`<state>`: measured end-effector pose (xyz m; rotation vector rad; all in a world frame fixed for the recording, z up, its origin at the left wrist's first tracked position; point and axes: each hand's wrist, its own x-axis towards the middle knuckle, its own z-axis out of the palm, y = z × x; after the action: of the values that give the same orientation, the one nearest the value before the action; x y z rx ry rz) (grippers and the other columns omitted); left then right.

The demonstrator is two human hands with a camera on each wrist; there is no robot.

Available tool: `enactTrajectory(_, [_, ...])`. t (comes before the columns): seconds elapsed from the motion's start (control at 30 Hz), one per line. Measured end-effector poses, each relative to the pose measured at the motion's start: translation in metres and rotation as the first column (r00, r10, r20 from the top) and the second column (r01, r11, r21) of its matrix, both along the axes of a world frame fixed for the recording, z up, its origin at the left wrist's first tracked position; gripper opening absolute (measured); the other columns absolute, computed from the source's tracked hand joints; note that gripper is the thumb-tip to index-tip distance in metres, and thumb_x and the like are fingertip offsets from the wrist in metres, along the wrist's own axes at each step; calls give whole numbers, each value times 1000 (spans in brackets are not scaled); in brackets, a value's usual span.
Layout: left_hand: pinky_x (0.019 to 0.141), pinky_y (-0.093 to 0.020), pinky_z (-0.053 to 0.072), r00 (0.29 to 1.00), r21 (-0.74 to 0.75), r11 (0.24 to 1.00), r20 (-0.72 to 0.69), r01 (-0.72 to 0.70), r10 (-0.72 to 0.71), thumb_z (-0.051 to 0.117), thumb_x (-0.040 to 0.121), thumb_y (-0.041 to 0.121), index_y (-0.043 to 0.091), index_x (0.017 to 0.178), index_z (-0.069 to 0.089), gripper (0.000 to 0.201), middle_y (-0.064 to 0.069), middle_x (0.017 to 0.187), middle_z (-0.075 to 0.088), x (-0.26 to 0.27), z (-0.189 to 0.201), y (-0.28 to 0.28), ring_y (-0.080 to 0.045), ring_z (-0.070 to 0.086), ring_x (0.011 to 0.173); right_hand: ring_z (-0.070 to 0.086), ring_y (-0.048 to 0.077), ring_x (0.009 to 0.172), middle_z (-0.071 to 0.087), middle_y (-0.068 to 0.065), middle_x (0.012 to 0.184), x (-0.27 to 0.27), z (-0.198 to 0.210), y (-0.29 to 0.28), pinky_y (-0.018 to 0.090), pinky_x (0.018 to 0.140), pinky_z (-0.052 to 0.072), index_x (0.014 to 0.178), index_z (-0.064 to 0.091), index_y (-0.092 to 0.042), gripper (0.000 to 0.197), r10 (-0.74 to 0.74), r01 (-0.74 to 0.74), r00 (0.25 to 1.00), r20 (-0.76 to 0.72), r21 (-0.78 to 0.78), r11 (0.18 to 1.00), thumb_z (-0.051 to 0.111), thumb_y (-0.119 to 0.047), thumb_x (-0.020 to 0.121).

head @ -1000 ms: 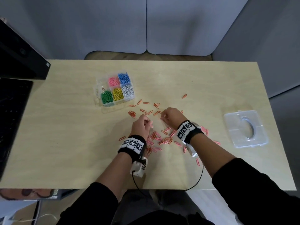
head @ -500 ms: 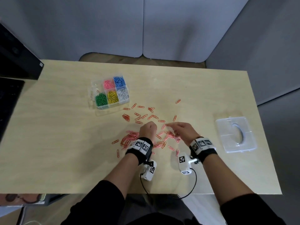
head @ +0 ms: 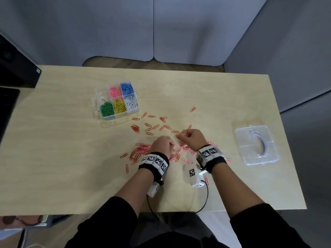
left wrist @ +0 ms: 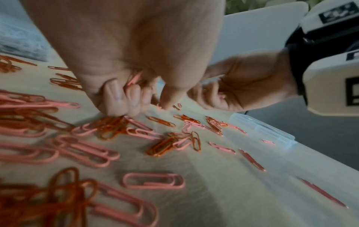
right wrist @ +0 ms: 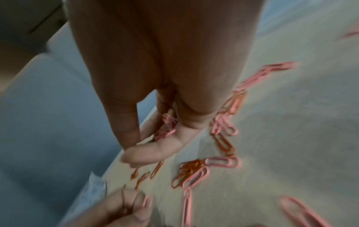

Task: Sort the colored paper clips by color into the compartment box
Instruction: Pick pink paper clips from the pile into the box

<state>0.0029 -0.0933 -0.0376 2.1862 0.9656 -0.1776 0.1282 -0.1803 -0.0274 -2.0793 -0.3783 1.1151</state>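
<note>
The clear compartment box [head: 117, 116] stands at the table's back left, with pink, blue, green, yellow and white clips in separate cells and one orange clip in the back-left cell. Orange clips [head: 152, 127] and pink clips [head: 143, 149] lie mixed on the table centre. My left hand [head: 171, 146] hovers over the pile, fingers curled round a few pink clips [left wrist: 134, 79]. My right hand [head: 180, 137] is just right of it, curled round a small bunch of pink clips [right wrist: 167, 126]. In the left wrist view my left hand [left wrist: 136, 99] touches the pile.
The box's clear lid [head: 256, 145] lies at the table's right side. A dark monitor and keyboard [head: 10, 97] sit off the table's left edge. One orange clip [head: 192, 109] lies apart towards the back. The wooden table [head: 53, 158] is bare at the left.
My right hand has pulled back from the far clips to the near pile and curled into a fist. My left hand stays over the pile. The head view has shifted.
</note>
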Motion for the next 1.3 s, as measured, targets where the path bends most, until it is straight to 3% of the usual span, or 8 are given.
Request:
enactTrajectory(0.3, [64, -36, 52, 993, 1, 995, -72, 98, -98, 30, 105, 32, 11, 94, 50, 31, -5, 75, 59, -3, 2, -8, -25, 60, 71, 65, 24, 81, 65, 12, 88, 9, 11, -68, 30, 70, 60, 116, 64, 2, 24, -234, 422, 751, -618, 176, 889, 53, 2, 95])
enactTrajectory(0.43, [62, -31, 48, 997, -62, 996, -42, 64, -67, 38, 102, 15, 15, 110, 47, 12, -5, 89, 63, -2, 0, -13, -23, 62, 75, 51, 14, 61, 61, 1, 68, 4, -1, -71, 22, 57, 45, 84, 68, -2, 11, -124, 135, 984, -128, 83, 987, 70, -12, 88])
enactTrajectory(0.57, [77, -34, 55, 1000, -65, 998, -11, 2, -3, 42, 100, 17, 16, 96, 60, 19, 0, 95, 66, -3, 0, -22, -20, 65, 90, 50, 0, 65, 57, -18, 72, -8, -7, -73, 15, 64, 37, 87, 71, -24, 16, 56, -4, 948, 314, -164, 986, 80, -33, 78])
enactTrajectory(0.87, [84, -35, 55, 999, 57, 997, -31, 44, -43, 64, 91, 28, 19, 95, 69, 12, 2, 97, 66, 6, -1, -30, -18, 62, 91, 61, 13, 76, 67, -5, 81, -23, -15, -69, 27, 70, 47, 86, 71, -24, 12, 221, -138, 871, 440, -212, 967, 69, -35, 88])
enactTrajectory(1.07, [76, -32, 51, 990, 58, 990, -50, 132, -129, 45, 99, 15, 11, 94, 53, 10, -4, 93, 57, 7, 6, -26, -20, 57, 85, 63, 14, 67, 70, 8, 83, -17, -13, -89, 24, 64, 51, 91, 63, -9, 3, -60, 78, 995, -82, 225, 971, 64, -11, 93])
enactTrajectory(1.17, [63, -31, 42, 996, -17, 996, 4, 85, -85, 37, 103, 20, 11, 99, 46, 14, -4, 83, 56, 8, 6, -22, -24, 57, 76, 61, 19, 67, 65, 16, 86, -24, -3, -95, 27, 61, 50, 112, 61, 2, 21, -213, 409, 812, -543, 269, 872, 52, 7, 94])
enactTrajectory(1.23, [62, -27, 42, 997, -102, 993, 56, 52, -46, 40, 102, 16, 14, 101, 49, 9, -4, 85, 60, 7, 4, -20, -20, 58, 73, 58, 19, 67, 60, 14, 82, -27, -4, -97, 30, 60, 47, 114, 64, 4, 25, -222, 459, 752, -620, 251, 852, 50, 6, 94])
enactTrajectory(1.3, [67, -23, 46, 995, -173, 984, 103, 37, -20, 42, 101, 11, 15, 112, 57, 19, -4, 97, 65, 6, 4, -20, -16, 60, 76, 52, 14, 61, 59, 6, 73, -29, -8, -99, 25, 57, 42, 105, 72, -3, 17, -180, 297, 896, -405, 248, 922, 60, -9, 95])
